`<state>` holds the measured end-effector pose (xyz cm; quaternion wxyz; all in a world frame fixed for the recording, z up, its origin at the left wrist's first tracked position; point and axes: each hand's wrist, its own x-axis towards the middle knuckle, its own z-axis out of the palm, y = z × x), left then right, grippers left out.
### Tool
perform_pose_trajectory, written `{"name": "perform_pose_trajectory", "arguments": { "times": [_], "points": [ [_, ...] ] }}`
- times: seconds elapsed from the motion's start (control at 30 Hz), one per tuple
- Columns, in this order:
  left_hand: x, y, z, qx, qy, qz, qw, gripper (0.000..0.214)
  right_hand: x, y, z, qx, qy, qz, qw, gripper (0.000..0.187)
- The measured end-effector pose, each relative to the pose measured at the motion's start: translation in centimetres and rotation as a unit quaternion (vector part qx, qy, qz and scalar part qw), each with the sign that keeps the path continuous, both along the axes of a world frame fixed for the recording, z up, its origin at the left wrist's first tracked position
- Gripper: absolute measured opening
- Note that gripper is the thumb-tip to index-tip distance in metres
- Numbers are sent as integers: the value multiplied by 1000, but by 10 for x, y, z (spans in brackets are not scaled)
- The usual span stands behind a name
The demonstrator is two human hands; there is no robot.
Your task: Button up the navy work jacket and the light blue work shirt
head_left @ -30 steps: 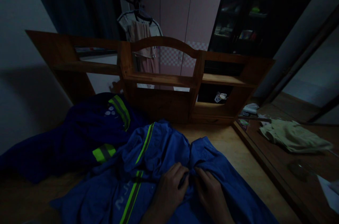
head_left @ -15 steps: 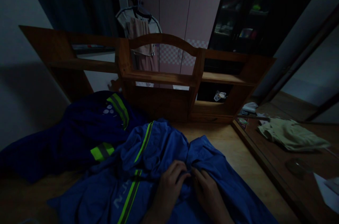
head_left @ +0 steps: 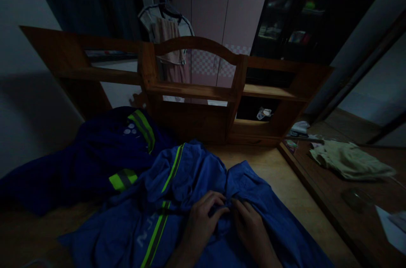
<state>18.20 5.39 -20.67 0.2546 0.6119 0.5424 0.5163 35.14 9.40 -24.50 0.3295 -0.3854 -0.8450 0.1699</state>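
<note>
A blue work jacket (head_left: 203,166) with yellow-green and grey reflective stripes lies spread and rumpled on the wooden surface in front of me. My left hand (head_left: 206,213) pinches its cloth near the middle, thumb and fingers curled together. Close beside it, my right hand (head_left: 249,221) grips the same area, its fingertips bent into the fabric. The fingertips of both hands almost meet. Whatever small part of the jacket lies between them is too dark to make out.
A darker blue garment (head_left: 95,158) with similar stripes is heaped at the left. Behind stands a wooden headboard (head_left: 193,90) with shelves. Beyond the raised wooden edge (head_left: 312,196) on the right, a pale green cloth (head_left: 349,160) and a glass bowl (head_left: 357,198) sit on a lower brown surface.
Both hands stay at the same spot on the jacket, with only slight finger shifts. The camera view has moved a little.
</note>
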Motion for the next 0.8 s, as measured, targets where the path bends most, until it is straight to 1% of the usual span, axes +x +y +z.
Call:
{"name": "perform_pose_trajectory", "arguments": {
  "times": [0.17, 0.37, 0.57, 0.8],
  "points": [
    [1, -1, -3, 30, 21, 2, 999, 9, 1, 1, -4, 6, -2, -4, 1000, 33],
    [3, -3, -7, 27, 56, 14, 998, 9, 0, -1, 2, 5, 1, -5, 1000, 32],
    [3, -2, -9, 32, 62, -9, 998, 9, 0, -1, 1, 7, 10, -8, 1000, 32],
    [3, -2, -11, 14, 37, 0, 999, 8, 1, 0, 0, 21, 7, -15, 1000, 32]
  ]
}}
